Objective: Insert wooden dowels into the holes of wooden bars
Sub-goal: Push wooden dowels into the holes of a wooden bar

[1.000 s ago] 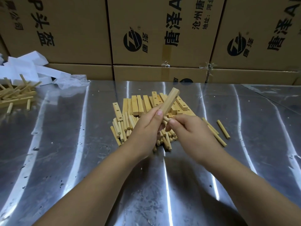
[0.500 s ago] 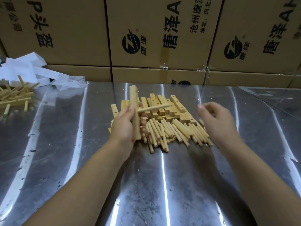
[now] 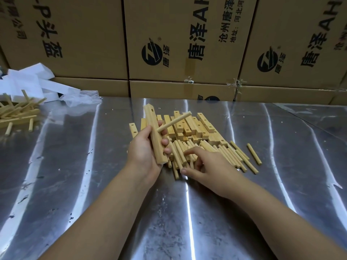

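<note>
Fingers (image 3: 165, 142) of your left hand (image 3: 142, 149) curl round a wooden bar (image 3: 155, 132), held nearly upright, tilted a bit left, above the desk (image 3: 93, 184). One dowel (image 3: 174, 121) sits in the bar's middle hole and sticks out to the right; a hole near the bar's top end is open. Your right hand (image 3: 208, 166) is low over the loose dowel pile (image 3: 231, 154), fingers (image 3: 189, 151) spread and relaxed, tips touching dowels, thumb and index apart. Stacked bars (image 3: 195, 128) lie just behind the dowels. Far left on the desk: a heap of assembled pieces (image 3: 16, 117), white foam blocks (image 3: 28, 81), clear plastic film (image 3: 80, 98). Cardboard boxes (image 3: 178, 34) line the back.
</note>
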